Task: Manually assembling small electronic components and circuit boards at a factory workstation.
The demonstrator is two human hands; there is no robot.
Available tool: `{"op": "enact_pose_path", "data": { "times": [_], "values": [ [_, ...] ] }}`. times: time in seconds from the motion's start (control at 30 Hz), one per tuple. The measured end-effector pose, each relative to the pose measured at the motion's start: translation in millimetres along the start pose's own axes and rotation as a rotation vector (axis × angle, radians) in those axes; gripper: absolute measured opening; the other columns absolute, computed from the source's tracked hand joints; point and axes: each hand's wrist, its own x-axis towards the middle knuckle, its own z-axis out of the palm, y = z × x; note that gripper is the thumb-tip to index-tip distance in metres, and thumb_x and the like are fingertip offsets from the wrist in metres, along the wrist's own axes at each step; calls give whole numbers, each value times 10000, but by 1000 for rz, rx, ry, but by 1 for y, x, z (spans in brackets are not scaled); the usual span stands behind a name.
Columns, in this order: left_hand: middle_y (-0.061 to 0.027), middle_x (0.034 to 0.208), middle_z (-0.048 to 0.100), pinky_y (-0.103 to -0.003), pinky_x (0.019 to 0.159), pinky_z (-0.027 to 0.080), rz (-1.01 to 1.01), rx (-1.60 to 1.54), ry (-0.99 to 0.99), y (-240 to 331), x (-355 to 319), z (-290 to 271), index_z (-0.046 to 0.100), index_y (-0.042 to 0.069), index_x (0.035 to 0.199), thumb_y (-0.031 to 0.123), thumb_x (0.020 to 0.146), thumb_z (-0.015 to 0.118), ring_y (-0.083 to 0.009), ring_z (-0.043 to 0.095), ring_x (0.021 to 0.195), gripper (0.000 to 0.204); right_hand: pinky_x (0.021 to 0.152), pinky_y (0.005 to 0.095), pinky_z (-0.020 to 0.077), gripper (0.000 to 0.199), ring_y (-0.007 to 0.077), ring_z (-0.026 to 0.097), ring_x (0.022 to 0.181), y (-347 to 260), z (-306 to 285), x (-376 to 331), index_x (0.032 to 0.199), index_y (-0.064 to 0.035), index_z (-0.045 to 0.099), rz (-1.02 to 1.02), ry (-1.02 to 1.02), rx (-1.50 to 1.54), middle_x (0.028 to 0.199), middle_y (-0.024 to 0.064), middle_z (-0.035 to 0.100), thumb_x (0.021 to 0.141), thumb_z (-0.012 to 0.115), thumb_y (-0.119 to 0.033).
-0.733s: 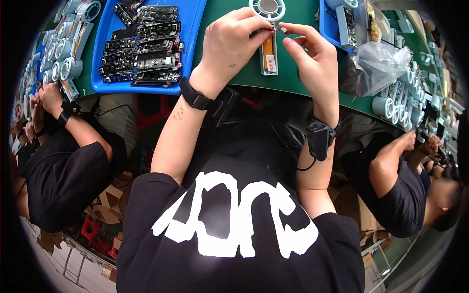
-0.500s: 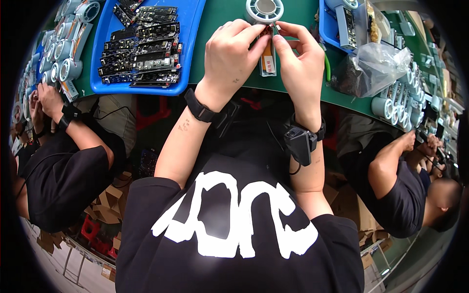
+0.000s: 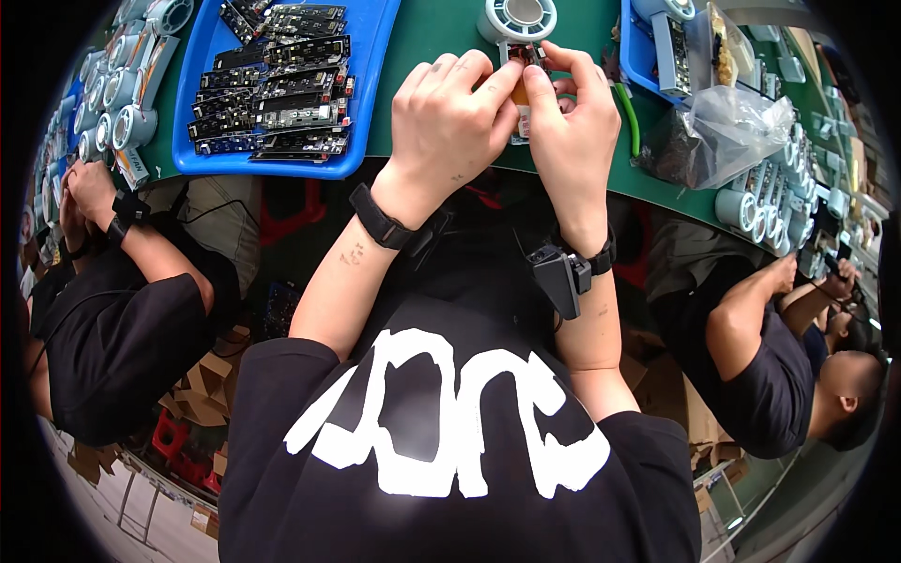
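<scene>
1. The work in hand is a light-blue fan (image 3: pixel 523 11), near the front edge of the table (image 3: pixel 427 33), its round head pointing away from the person and its handle toward that edge.
2. The left hand (image 3: pixel 449 117) is curled over the handle from the left, thumb and forefinger drawn in close; whether they pinch anything cannot be told.
3. The right hand (image 3: pixel 577 127) comes in from the other side, thumb and forefinger nearly together at small dark-red parts (image 3: pixel 524 53) just below the round head; its exact grip is too small to make out.
4. The job looks partway along: the head sits at the top of the handle, and an orange strip (image 3: pixel 520 92) shows inside, partly hidden by the fingers.
5. What seems left is the handle, which looks uncovered; whether the inner parts are fastened is hidden.
6. Toward the table's left, a blue tray (image 3: pixel 369 75) holds loose circuit boards (image 3: pixel 296 83); a green tool handle (image 3: pixel 628 120) and a clear bag (image 3: pixel 732 131) lie to the right.
</scene>
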Motion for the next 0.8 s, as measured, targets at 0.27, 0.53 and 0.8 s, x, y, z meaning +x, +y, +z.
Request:
{"op": "enact_pose_path", "data": {
  "times": [0.27,0.53,0.8],
  "values": [
    [-38,882,613,-342,651,470,-22,134,-45,11,-2,5,724,77,1113,174,796,694,-206,614,763,333,750,333,538,235,217,662,829,-5,6,-5,1163,8,668,24,35,115,975,121,700,945,633,-71],
    [-54,921,614,-346,672,483,-46,141,-66,23,-4,1,698,46,1122,119,804,659,-226,615,794,328,791,270,544,238,132,658,922,-6,4,-4,1213,-1,667,175,-11,257,1040,83,705,986,620,-54],
    [-83,944,612,-350,673,482,-83,91,-17,24,-7,10,656,15,1136,101,817,631,-239,612,814,331,815,277,544,232,145,671,911,1,2,-3,1197,30,657,169,-23,306,1023,101,714,986,612,-55]
  ]
}}
